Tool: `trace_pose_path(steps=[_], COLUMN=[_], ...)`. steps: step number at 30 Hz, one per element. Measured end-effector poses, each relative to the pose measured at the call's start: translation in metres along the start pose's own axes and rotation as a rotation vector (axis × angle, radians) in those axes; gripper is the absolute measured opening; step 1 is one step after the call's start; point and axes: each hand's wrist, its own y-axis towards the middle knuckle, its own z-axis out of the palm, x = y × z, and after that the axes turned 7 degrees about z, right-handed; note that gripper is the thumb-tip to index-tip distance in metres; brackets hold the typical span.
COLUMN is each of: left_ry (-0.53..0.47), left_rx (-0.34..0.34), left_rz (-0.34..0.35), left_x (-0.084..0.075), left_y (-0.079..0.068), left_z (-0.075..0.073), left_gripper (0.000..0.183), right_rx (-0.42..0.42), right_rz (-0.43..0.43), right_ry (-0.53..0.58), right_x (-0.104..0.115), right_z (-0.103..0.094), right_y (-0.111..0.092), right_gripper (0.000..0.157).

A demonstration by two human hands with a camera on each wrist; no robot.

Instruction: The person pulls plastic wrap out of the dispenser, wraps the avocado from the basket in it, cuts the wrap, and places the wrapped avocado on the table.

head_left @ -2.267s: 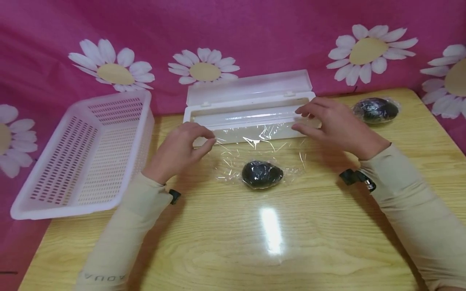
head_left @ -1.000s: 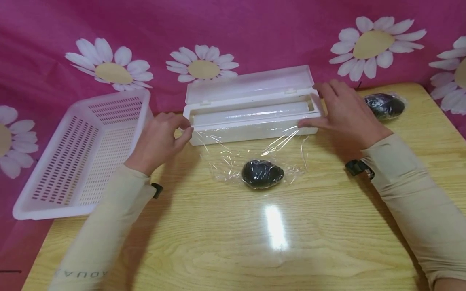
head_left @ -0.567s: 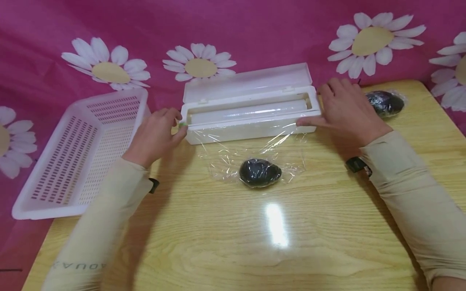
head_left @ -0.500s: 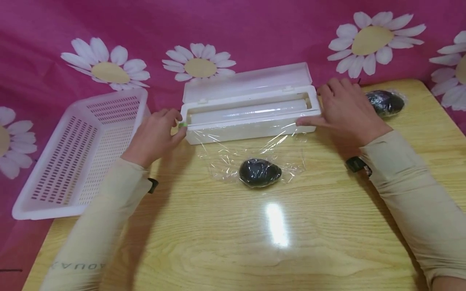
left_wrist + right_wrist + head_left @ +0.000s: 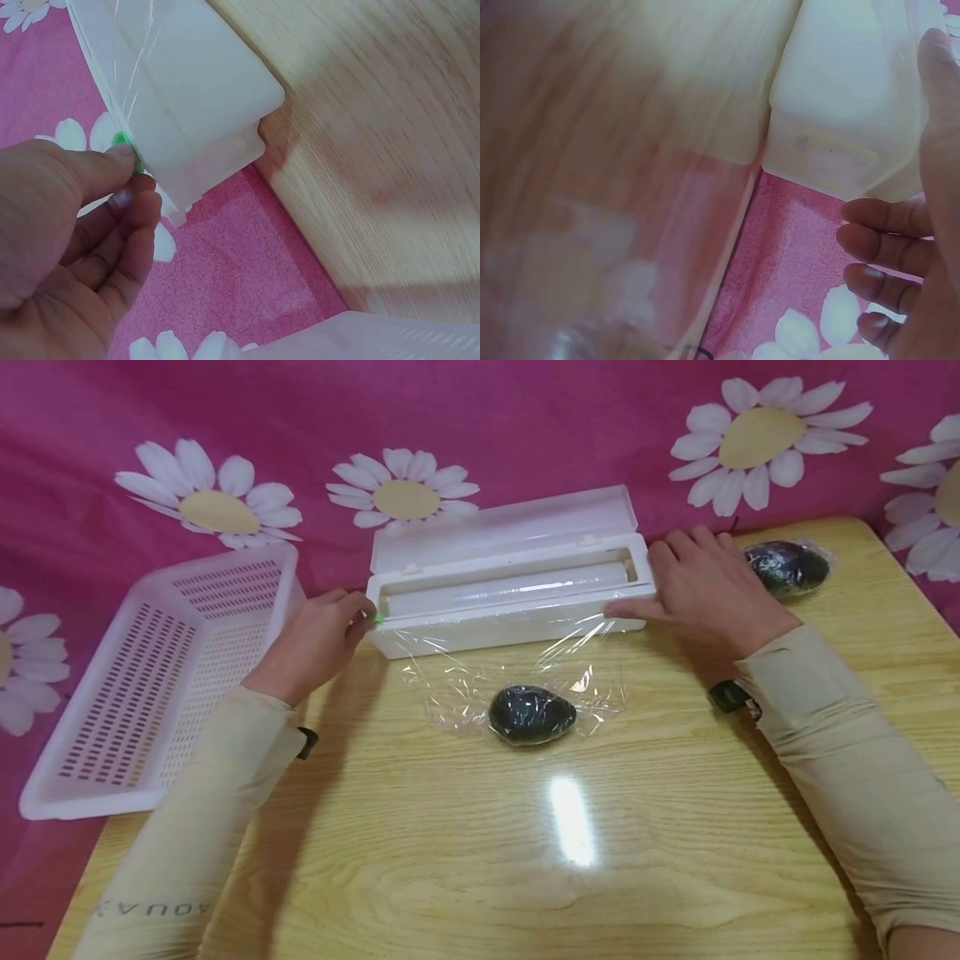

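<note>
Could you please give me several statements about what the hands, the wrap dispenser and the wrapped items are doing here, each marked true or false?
1. The left hand pinches a small green slider at the left end of the dispenser. True.
2. The dispenser's lid is closed. False: it stands open, and the roll shows inside.
3. The right hand rests against the dispenser's right end. True.
4. A dark wrapped item lies in the basket. False: one dark item lies on the film on the table, another at the table's far right corner.
5. The film is fully cut off the roll. False: it runs over the dispenser's front edge.
</note>
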Motion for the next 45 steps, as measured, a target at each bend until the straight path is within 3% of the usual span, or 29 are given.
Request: trace_pose_path(steps=[8,15,27,45], left_ry=[-0.007,-0.032,0.005,0.007], left_rx=[-0.008,0.033,0.047,0.092], left_rz=[0.009,-0.006,0.008,0.016], left_x=[-0.002,-0.009,-0.015,-0.022], left_y=[0.003,0.008,0.020,0.033], left_z=[0.001,-0.001,0.002,0.001], left_gripper=[0.013,0.014,0.015,0.014], right_rx=[-0.004,-0.007,-0.054,-0.036], right_rz=[0.005,0.001,-0.024,-0.018], right_ry=[0.007,0.005,0.000,0.008], right_x=[0.001,0.001,0.000,-0.002], right_z=[0.000,0.002,0.005,0.003], right_y=[0.001,0.001,0.000,0.001], right_gripper=[0.101,0.100,0.093,0.094])
